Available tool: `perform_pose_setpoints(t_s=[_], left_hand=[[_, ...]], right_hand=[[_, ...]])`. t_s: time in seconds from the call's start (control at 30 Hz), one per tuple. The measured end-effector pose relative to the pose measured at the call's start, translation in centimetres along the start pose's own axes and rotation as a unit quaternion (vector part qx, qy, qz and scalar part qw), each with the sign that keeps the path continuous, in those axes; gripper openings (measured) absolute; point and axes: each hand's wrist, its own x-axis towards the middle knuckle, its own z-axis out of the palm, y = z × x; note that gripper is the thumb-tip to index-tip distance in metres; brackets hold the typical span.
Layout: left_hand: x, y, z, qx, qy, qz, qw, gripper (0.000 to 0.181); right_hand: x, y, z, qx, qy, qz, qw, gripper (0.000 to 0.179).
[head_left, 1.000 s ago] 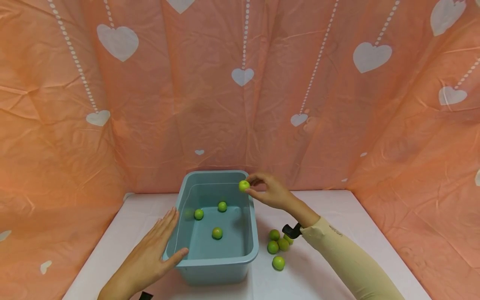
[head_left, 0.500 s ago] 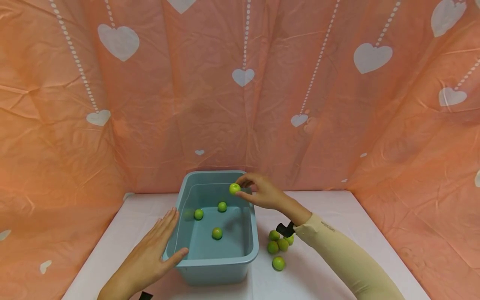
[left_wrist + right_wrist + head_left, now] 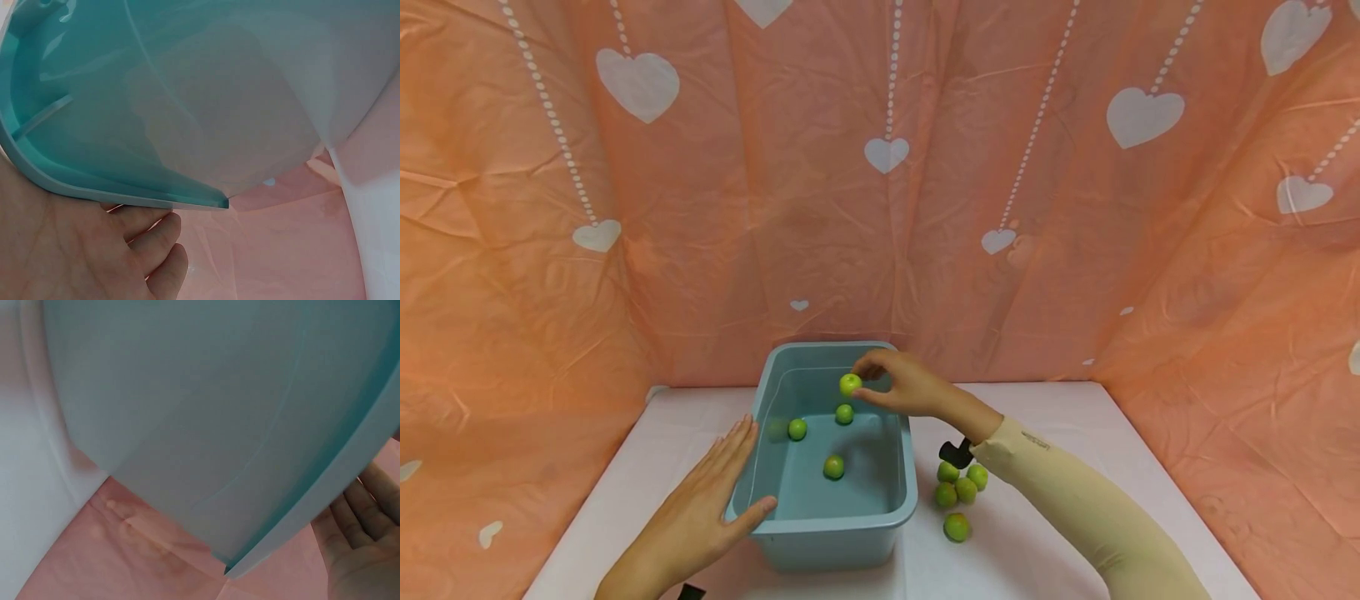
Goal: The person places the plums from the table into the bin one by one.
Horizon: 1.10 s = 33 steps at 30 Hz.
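In the head view my right hand point(image 3: 898, 385) pinches a small round green fruit point(image 3: 850, 385) between thumb and fingertips. It holds this fruit over the inside of a blue-grey plastic tub point(image 3: 827, 527), towards the far right part. Three similar green fruits lie on the tub's floor, one of them the nearest fruit point(image 3: 833, 467). My left hand point(image 3: 700, 492) rests along the tub's left rim with straight fingers, thumb at the near left corner. The left wrist view shows that palm point(image 3: 69, 250) against the rim. In the right wrist view the held fruit is hidden.
Several green fruits point(image 3: 966, 490) sit on the white-covered table point(image 3: 1045, 517) right of the tub, some bunched and one nearer the front. An orange curtain point(image 3: 820, 208) with white hearts stands behind and at both sides. A black wrist device point(image 3: 957, 454) overlaps the bunched fruits.
My right hand has moved left and slightly down with the green fruit, from the tub's right rim to farther in over it. The left hand and the tub stay in place.
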Motion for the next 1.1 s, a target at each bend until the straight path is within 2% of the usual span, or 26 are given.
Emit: perform_pose_setpoints(t_s=[0.33,1.1], left_hand=[[0.0,-0.1,0.0,0.001,0.002,0.004,1.0,0.097],[0.0,-0.2,0.1,0.009,0.007,0.009,0.9999,0.097]], right_hand=[[1.3,-0.4,0.7,0.002,-0.04,-0.005,0.9992,0.03],[2.6,-0.1,2.6,0.027,-0.122,0.022,0.9919,0.025]])
